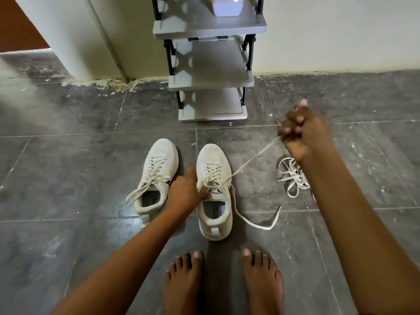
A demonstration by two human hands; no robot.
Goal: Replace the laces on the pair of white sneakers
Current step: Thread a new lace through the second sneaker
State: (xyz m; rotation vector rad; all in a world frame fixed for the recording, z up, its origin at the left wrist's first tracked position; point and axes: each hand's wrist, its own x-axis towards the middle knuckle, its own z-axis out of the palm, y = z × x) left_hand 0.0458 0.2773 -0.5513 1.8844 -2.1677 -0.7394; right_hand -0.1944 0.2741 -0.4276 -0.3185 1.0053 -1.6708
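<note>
Two white sneakers stand side by side on the dark tiled floor, toes pointing away from me. The left sneaker (156, 176) is laced, its ends lying loose. My left hand (185, 190) holds the right sneaker (214, 192) at its tongue and inner side. My right hand (302, 135) is raised to the right and grips one end of that sneaker's lace (252, 159), which runs taut from the eyelets. The other lace end (256, 223) trails across the floor on the right. A loose pile of white laces (293, 176) lies under my right forearm.
A grey shoe rack (211, 71) with several shelves stands against the wall straight ahead, a white box (226, 5) on its top shelf. My bare feet (223, 280) are just behind the sneakers. A wall corner stands at the back left.
</note>
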